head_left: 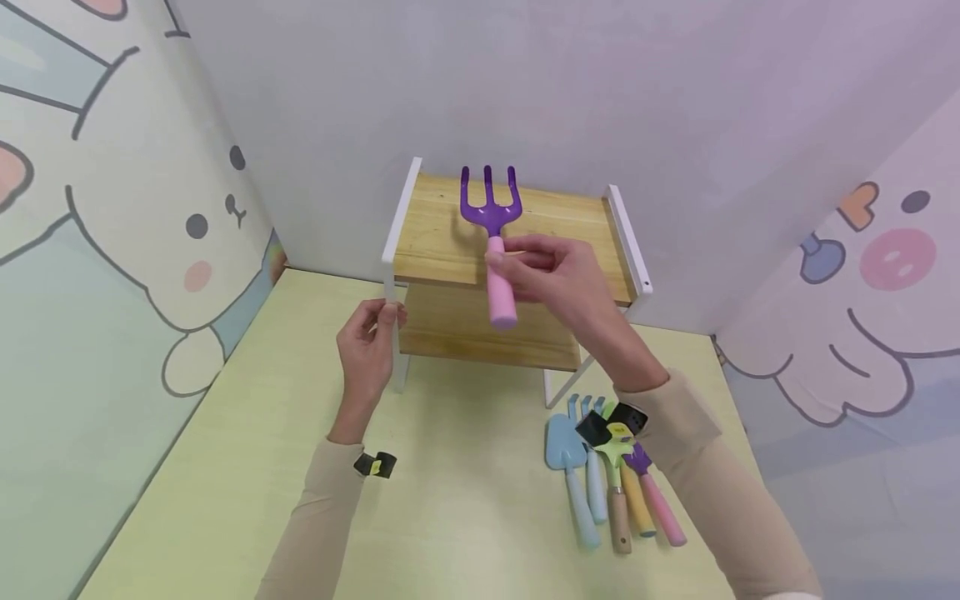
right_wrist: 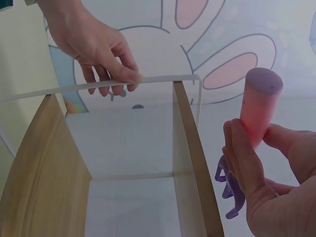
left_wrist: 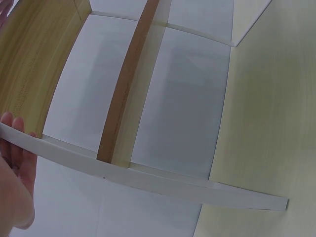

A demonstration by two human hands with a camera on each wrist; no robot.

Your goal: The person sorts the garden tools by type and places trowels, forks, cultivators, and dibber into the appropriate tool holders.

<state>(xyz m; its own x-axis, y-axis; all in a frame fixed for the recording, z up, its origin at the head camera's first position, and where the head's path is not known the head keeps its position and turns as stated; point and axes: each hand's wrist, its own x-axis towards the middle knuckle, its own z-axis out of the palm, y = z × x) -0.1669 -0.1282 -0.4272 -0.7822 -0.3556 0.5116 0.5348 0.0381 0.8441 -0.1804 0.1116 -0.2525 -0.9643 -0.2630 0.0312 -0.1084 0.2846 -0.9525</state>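
My right hand (head_left: 570,279) pinches the pink handle of a garden hand fork (head_left: 501,287) between thumb and fingers. Its three purple tines point away from me, above the top board (head_left: 431,237) of a small two-tier shelf. In the right wrist view the handle's butt end (right_wrist: 264,81) faces up, and the tines (right_wrist: 232,195) are partly hidden by my fingers. My left hand (head_left: 367,346) grips the shelf's white front-left post (left_wrist: 153,180), its thumb and fingers on either side. The shelf's lower board (head_left: 487,342) shows beneath the top one.
Below my right forearm several garden tools lie on the pale floor: a light blue trowel (head_left: 566,442), a green tool with a wooden handle (head_left: 620,521) and a purple one with a pink handle (head_left: 663,508) among them. Behind the shelf stands a wall (head_left: 510,92); cartoon-printed walls flank it.
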